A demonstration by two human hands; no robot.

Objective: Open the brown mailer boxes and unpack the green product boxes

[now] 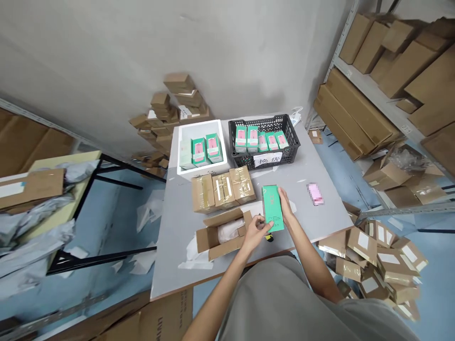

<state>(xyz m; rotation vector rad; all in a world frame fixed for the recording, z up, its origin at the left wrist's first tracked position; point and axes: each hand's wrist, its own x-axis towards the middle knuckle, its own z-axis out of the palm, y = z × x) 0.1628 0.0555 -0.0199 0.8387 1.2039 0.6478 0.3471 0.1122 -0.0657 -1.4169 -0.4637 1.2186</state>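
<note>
Both my hands hold a green product box (272,207) just above the grey table (177,222). My left hand (256,230) grips its near left corner with fingers curled. My right hand (286,204) wraps along its right side. To the left of the box lies an open cardboard carton (222,233) with white wrapping inside. A small yellow and black object (269,237) peeks out under the box near my left hand.
Three taped cardboard parcels (222,190) sit mid-table. Behind them stand a white foam box (201,149) and a black crate (263,137), both holding green and pink boxes. A pink item (315,193) lies at right. Cartons fill the shelves (384,71) and floor (380,260).
</note>
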